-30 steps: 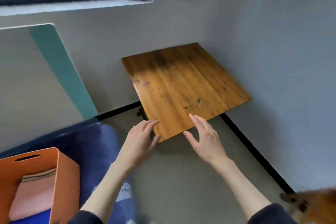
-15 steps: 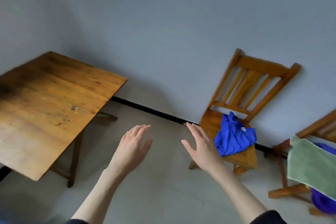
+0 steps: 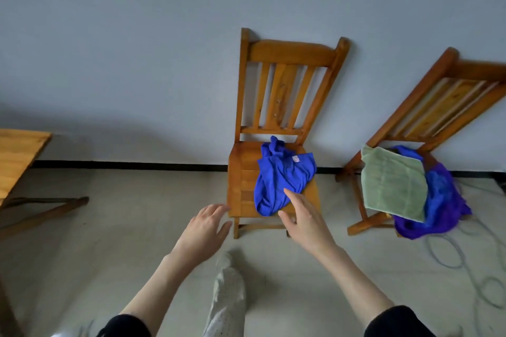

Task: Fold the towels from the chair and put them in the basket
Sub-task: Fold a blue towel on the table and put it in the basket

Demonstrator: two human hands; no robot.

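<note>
A crumpled blue towel (image 3: 282, 175) lies on the seat of a wooden chair (image 3: 284, 55) against the wall. My right hand (image 3: 304, 216) reaches out open, its fingertips at the towel's lower edge. My left hand (image 3: 205, 227) is open and empty, just left of the seat's front corner. A second wooden chair (image 3: 438, 96) at the right carries a folded green towel (image 3: 391, 183) over a blue and purple cloth (image 3: 440, 200). The basket is out of view.
A wooden table (image 3: 19, 156) juts in at the left edge, its leg brace low on the floor. Grey cable loops (image 3: 471, 262) lie on the floor at the right. My leg and foot (image 3: 227, 290) stand below the hands.
The view has swung right from the table and orange basket to the chairs. Both hands have moved forward to the first chair, the right one arriving at the blue towel.
</note>
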